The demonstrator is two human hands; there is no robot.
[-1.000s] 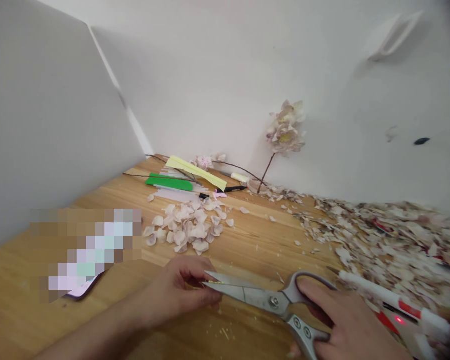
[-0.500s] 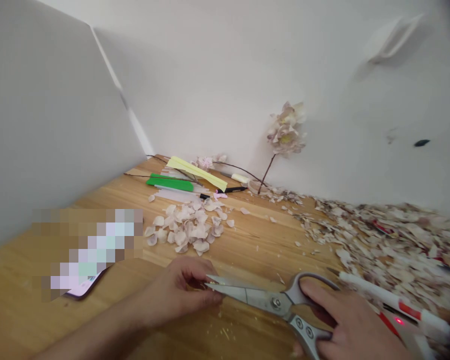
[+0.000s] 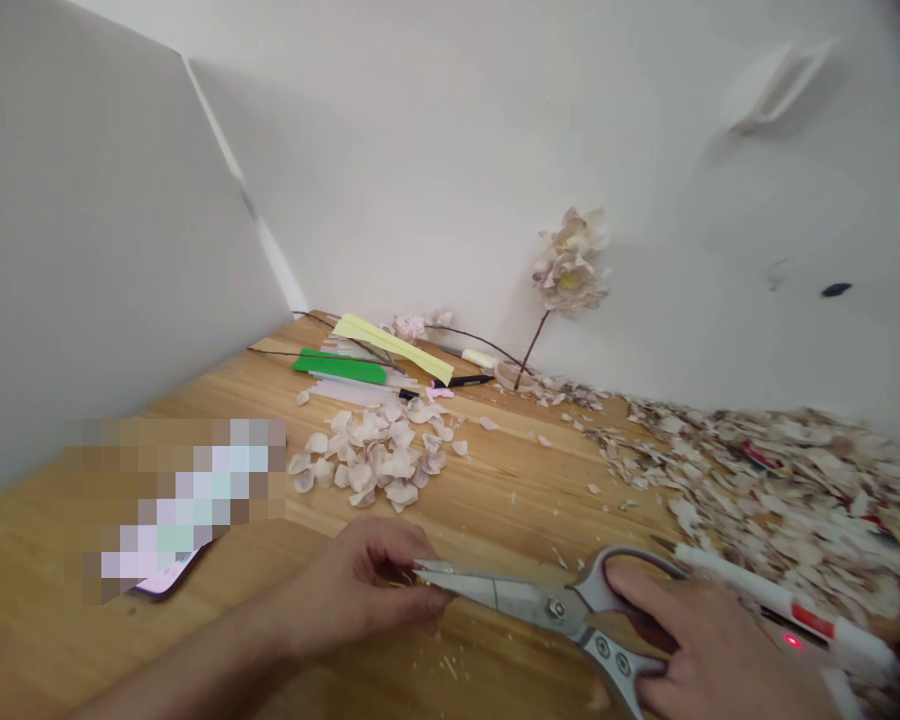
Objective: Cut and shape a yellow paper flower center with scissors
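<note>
Your right hand [image 3: 709, 655] grips the scissors [image 3: 540, 605], blades nearly shut on a sliver (barely visible) pinched by your left hand [image 3: 371, 590]; petals [image 3: 375, 455] already lie cut.

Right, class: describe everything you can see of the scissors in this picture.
The scissors look like steel, with grey looped handles and a round pivot screw. They lie low over the wooden table, blades pointing left and almost shut. The right hand has fingers through the handles; the left hand pinches something small and hard to make out at the blade tips.
</note>
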